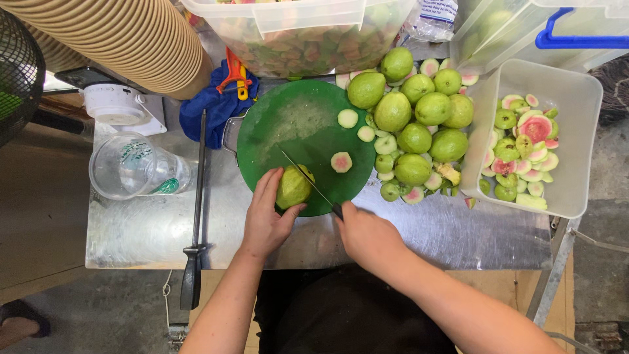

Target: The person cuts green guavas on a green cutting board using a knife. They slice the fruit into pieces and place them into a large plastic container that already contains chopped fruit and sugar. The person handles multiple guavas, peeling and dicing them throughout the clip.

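Left hand: the left hand [265, 219] curls around a green guava [293, 187] and pins it to the near edge of the green cutting board [288, 124]; thumb on the near side and fingers over the left side leave the fruit's right end bare for the blade.
Right hand: the right hand [367, 236] is closed around the handle of a knife [308, 180]; the handle is mostly hidden in the fist, and the blade slants far-left across the guava's right end.
Guava: on the board's near rim, just past the tabletop's near edge, so both wrists can rest close to the body.
Near edge: the metal tabletop [144, 229] has a bare strip to the left of the hands; a long dark sharpening rod [196, 210] lies along it and overhangs the near edge.
Cut pieces: a pink-centred round slice [341, 162] lies just right of the blade, and two pale end caps [348, 118] sit farther out on the board, all on the knife's open side.
Right side: a heap of whole guavas [419, 118] touches the board's right rim, within easy reach; beyond it a white tub [576, 98] holds trimmings.
Left side: a clear plastic cup [134, 167] lies on its side, well apart from the board.
Far side: a blue cloth [213, 108] and a large clear bin [308, 33] of cut fruit crowd the far edge, so open room is mostly on the near left.
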